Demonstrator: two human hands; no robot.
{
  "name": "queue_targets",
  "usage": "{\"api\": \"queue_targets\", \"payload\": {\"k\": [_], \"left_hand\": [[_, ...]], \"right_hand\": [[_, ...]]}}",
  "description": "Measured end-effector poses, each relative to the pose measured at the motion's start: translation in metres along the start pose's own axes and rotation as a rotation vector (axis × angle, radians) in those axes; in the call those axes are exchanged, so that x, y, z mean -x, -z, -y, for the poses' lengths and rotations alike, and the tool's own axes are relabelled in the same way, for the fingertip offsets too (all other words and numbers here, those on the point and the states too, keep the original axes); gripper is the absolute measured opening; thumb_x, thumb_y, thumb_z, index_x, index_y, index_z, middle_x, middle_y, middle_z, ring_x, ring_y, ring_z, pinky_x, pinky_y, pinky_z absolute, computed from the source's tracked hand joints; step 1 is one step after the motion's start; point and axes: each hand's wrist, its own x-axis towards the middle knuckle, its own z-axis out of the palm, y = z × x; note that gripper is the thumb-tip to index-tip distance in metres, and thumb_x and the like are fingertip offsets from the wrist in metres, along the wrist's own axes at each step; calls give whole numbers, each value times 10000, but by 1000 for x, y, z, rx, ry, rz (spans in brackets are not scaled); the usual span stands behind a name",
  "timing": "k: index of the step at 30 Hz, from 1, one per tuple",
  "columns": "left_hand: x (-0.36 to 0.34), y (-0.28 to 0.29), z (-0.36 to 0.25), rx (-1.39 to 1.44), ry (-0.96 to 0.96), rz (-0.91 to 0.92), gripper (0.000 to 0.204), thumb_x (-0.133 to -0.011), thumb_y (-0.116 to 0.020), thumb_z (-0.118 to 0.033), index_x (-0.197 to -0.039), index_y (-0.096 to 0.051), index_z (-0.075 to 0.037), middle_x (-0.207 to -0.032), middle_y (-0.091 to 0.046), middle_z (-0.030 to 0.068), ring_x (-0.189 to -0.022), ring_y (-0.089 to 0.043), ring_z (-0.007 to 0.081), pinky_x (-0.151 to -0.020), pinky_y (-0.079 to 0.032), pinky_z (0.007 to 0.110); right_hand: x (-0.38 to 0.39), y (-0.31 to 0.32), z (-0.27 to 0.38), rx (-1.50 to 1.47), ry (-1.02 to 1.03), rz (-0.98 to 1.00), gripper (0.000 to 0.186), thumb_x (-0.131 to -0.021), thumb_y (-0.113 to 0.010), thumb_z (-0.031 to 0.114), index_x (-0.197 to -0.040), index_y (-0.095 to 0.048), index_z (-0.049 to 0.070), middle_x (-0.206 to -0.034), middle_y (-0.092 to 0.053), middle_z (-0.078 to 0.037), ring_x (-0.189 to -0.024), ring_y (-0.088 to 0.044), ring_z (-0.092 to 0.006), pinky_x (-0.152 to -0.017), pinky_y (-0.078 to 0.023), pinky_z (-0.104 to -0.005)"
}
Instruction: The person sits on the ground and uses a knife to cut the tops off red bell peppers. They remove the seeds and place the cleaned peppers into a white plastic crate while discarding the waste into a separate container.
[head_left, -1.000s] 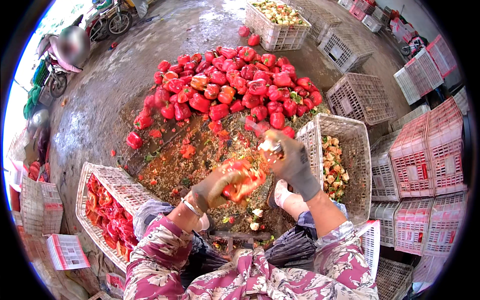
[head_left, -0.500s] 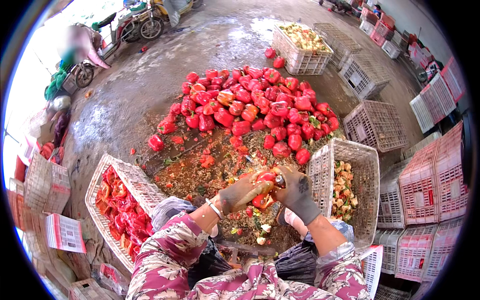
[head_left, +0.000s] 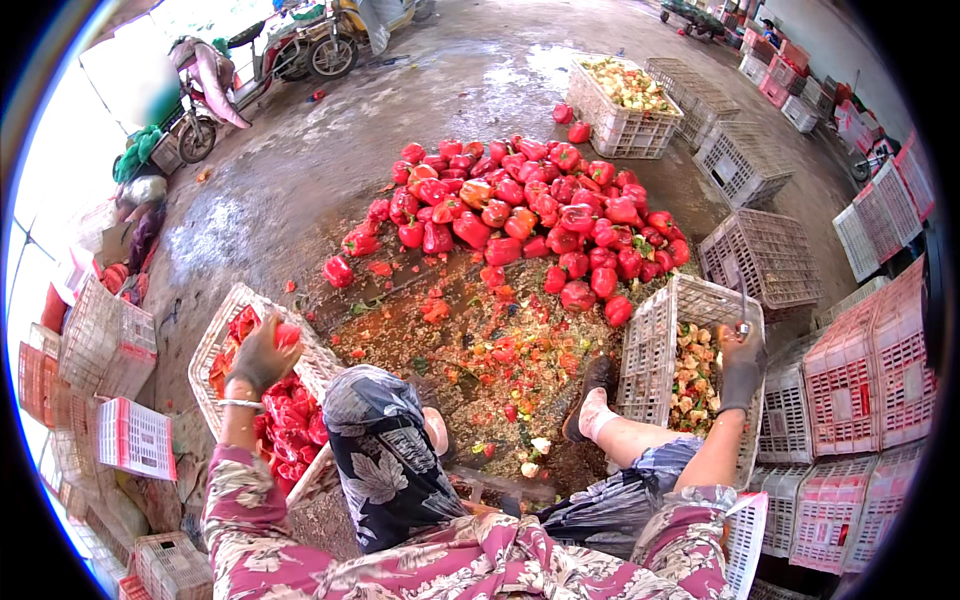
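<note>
My gloved left hand is over the left crate, its fingers closed around a red bell pepper piece. Opened red peppers fill that crate. Off to the right, my gloved right hand is above the far side of another crate, gripping a slim metal knife that points up and away from me. Pale pepper cores lie inside the right crate. In front of me spreads a heap of whole red bell peppers.
Seeds and pepper scraps cover the wet floor between my feet. A crate of cores stands beyond the heap. Several upturned crates line the right, with stacked crates nearer. A scooter is parked at the far left.
My hands were together in the middle over a red pepper. They have parted: the left went to the left crate with the pepper piece, the right to the right crate with the knife.
</note>
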Motion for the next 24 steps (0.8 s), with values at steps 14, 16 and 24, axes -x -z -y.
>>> {"api": "queue_targets", "payload": {"k": [14,16,24], "left_hand": [[-227,-184,-95,-6,-446,58,384,-850,-617,-155,-1222,-589,-67,-1223,-629,168,-1123,-608,327,-962,-482,423],[-264,-227,-136,-19,-460,82,343,-855,-537,-104,-1192,-592,-69,-1220,-626,166,-1141,-594,342,-986,-462,441],[-394,-378,-199,-129,-411,128,506,-909,-491,-173,-1403,-439,-78,-1492,-404,174,-1400,-359,336,-1139,-317,439]], "right_hand": [[37,-1,170,-861,-144,467,209,-905,-610,108,-1071,-652,-13,-833,-650,-68,-515,-523,-76,-429,-434,-242],[36,7,188,-836,-212,548,194,-905,-603,99,-1056,-651,-13,-821,-649,-62,-494,-506,-77,-442,-424,-238],[34,-29,224,-639,-405,558,221,-799,-499,16,-971,-621,-50,-748,-642,-87,-418,-450,-67,-406,-402,-223]]}}
